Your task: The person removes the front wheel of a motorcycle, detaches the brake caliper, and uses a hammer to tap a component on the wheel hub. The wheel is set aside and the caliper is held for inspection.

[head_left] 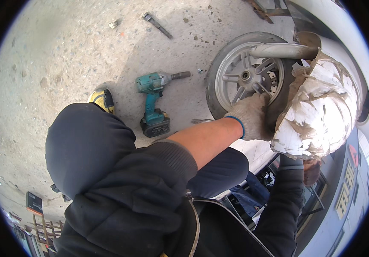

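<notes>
left hand (255, 118) extended to wheel (246, 76)

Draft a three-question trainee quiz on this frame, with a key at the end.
1. True or false: the teal power tool lies on the ground.
2. Multiple choice: which of the wearer's hands overlaps the spoked wheel in this view?
A) the right
B) the left
C) neither
3. Fill in the blank: the shoe in view is black and ___.

Key:
1. True.
2. B; the gloved left hand is in front of the wheel's lower part.
3. yellow.
</notes>
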`<state>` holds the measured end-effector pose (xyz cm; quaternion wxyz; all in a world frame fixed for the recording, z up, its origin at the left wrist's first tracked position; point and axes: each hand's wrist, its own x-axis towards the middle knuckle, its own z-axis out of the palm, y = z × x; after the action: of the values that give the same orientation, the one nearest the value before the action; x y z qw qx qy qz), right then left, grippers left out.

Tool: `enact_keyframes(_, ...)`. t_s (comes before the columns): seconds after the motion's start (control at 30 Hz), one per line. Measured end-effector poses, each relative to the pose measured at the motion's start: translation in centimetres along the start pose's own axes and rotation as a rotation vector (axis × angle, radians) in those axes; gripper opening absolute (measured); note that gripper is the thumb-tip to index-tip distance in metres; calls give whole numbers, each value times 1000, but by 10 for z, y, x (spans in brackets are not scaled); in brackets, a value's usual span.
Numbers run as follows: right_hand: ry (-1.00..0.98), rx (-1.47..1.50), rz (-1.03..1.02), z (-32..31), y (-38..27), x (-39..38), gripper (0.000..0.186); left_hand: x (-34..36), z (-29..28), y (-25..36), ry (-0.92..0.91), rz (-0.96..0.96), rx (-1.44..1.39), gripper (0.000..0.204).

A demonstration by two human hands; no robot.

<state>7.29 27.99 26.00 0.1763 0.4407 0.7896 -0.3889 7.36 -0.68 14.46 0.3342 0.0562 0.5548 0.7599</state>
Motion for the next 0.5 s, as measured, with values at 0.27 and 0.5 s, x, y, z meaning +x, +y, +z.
enact_keyframes(0.27,-4,-22,-8,-1,-2,4,36,1,-6,3,-59,-39,15,98)
enact_keyframes(0.5,-25,-21,-13,11,-3,11,36,4,-1,-5,-55,-31,-7,99)
